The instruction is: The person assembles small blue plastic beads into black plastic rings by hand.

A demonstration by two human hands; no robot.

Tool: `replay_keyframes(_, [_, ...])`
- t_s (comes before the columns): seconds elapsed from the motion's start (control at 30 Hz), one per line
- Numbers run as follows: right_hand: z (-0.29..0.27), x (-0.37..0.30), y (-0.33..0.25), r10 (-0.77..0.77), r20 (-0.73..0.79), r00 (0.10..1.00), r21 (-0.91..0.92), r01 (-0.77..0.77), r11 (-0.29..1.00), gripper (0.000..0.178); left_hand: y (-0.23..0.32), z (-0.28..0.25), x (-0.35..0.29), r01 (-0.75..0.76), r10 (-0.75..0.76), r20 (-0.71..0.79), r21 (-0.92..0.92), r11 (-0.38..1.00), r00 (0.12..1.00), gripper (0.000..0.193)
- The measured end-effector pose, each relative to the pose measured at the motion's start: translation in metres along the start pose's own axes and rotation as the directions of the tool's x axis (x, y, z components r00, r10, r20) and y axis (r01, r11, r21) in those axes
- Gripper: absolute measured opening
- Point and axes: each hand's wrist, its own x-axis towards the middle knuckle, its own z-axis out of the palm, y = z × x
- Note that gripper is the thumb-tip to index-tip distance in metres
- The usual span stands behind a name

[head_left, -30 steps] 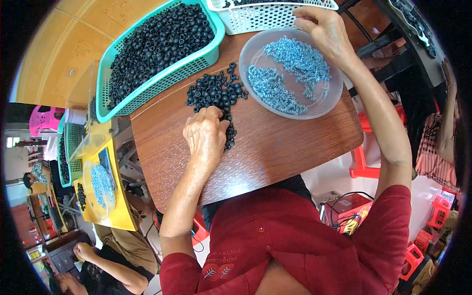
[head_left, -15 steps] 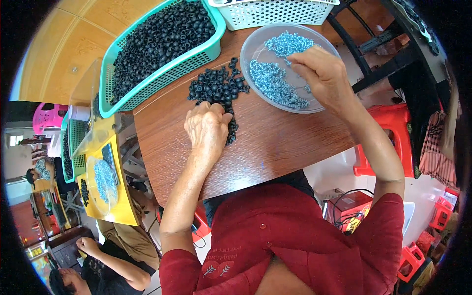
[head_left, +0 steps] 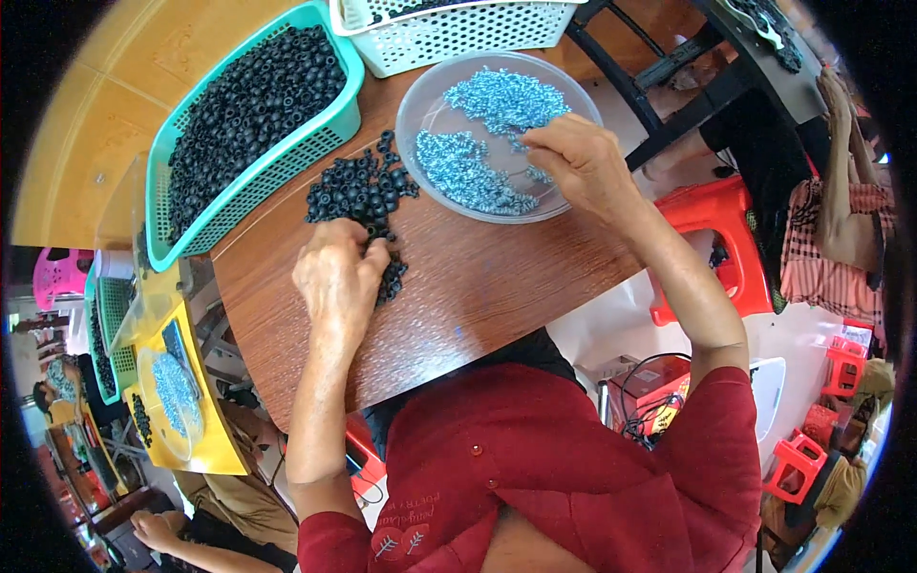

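Note:
My left hand rests on the brown table at the near side of a loose pile of small black ring-shaped pieces. Its fingers are curled among them, the thumb near the index finger; what they grip is hidden. Over the right side of a round translucent bowl hangs my right hand, fingers pinched together and pointing left. Anything in that pinch is too small to make out. Inside the bowl lie two heaps of small shiny light-blue pieces, one far and one near.
A turquoise basket full of black pieces stands at the far left, beside a white perforated basket. Red stools stand right of the table. Other people sit at both sides; a yellow table is at left.
The whole view has shifted, so the table sits further left. My left thumb has spread a little from the fingers. My right hand has moved slightly nearer the bowl's right side, still pinched.

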Motion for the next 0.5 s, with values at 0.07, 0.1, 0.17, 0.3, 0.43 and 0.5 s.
replay_keyframes(0.07, [0.001,-0.003,0.010,0.012,0.022,1.000,-0.049,-0.011,0.999,0.014,0.009,-0.012,-0.001,0.166,-0.161,0.040,-0.150,0.975,0.986,0.018])
replay_keyframes(0.1, [0.003,-0.006,0.017,0.011,0.020,1.000,-0.097,-0.009,0.995,0.014,0.008,-0.012,-0.003,0.161,-0.155,0.045,-0.159,0.974,0.987,0.018])
replay_keyframes(0.17, [0.003,-0.005,0.023,0.009,0.016,1.000,-0.149,-0.006,0.989,0.013,0.007,-0.018,-0.009,0.310,-0.272,0.160,-0.637,0.706,0.949,0.014])
replay_keyframes(0.3, [0.015,0.001,0.024,0.003,0.115,0.993,-0.266,0.028,0.964,0.014,0.034,-0.019,-0.027,0.359,-0.274,0.272,-0.865,0.350,0.923,0.016])
replay_keyframes(0.43, [0.027,0.009,0.024,-0.001,0.242,0.970,-0.364,0.092,0.927,0.010,0.044,-0.006,-0.047,0.399,-0.201,0.370,-0.908,0.129,0.907,0.018])
replay_keyframes(0.5, [0.032,0.011,0.024,-0.028,0.248,0.968,-0.372,0.122,0.920,0.009,0.046,-0.001,-0.054,0.432,-0.172,0.418,-0.900,0.054,0.892,0.020])
